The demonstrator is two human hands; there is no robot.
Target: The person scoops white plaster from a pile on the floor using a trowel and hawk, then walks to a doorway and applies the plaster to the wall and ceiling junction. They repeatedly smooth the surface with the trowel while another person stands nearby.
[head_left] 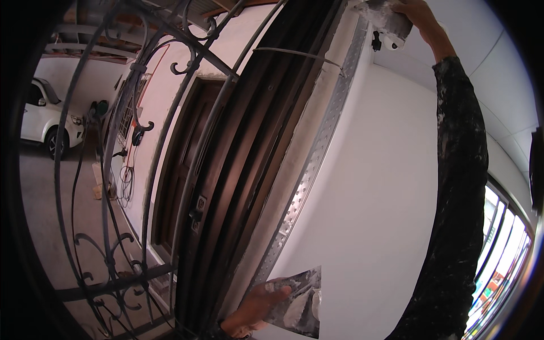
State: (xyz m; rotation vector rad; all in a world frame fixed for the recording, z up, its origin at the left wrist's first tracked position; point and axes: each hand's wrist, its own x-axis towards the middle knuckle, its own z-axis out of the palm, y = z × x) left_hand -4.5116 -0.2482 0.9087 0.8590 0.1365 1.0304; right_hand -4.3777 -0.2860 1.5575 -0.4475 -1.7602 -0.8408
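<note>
My left hand, low in the middle, grips a flat grey metal plate smeared with white putty, thumb on its face. High at the upper right, my right hand is closed on a broad putty-covered scraper, close to the top of the wall corner. Its handle is hidden. Along that corner runs a perforated metal corner bead, shiny in its middle. My right sleeve is black with white splashes. Beside the bead stands a strip of bare, rough wall edge.
A dark brown ribbed door frame and a wrought-iron gate stand to the left. A white wall spans the right side. A small white camera hangs near the scraper. A thin rod sticks out across the frame. A white car is parked beyond.
</note>
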